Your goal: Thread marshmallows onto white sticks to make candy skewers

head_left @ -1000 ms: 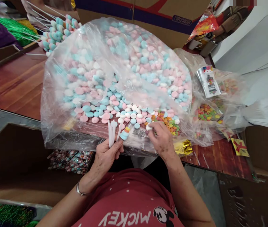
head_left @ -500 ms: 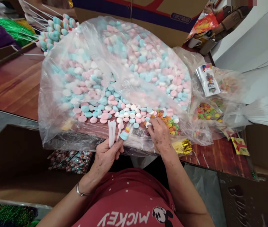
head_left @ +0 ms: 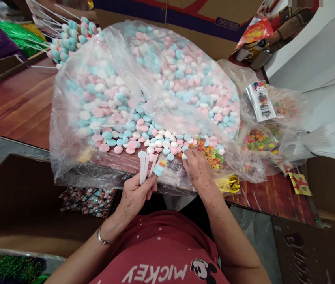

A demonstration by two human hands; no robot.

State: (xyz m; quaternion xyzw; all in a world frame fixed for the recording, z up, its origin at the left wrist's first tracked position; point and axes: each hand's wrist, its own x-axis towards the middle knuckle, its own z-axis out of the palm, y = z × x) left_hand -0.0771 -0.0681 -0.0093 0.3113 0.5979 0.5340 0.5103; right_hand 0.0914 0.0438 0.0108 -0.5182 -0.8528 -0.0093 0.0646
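My left hand (head_left: 134, 196) grips a small bunch of white sticks (head_left: 144, 167) upright; one stick carries a blue candy with a small coloured ring on top (head_left: 159, 169). My right hand (head_left: 197, 170) rests fingers-down on the loose pink, blue and white candies (head_left: 155, 142) at the mouth of a big clear plastic bag (head_left: 116, 79), pinching a white candy (head_left: 184, 156) at its fingertips. Small multicoloured ring candies (head_left: 211, 154) lie just right of that hand.
Finished candy sticks (head_left: 69, 37) are piled at the far left on the wooden table (head_left: 16, 106). Smaller bags of ring candies (head_left: 259, 140), gold foil (head_left: 229, 183), cardboard boxes (head_left: 203, 23) and a box of wrapped sticks (head_left: 87, 201) surround the work spot.
My left hand has shifted slightly right and up with the sticks. My right hand has moved a little up and left among the candies, still at the white candy.
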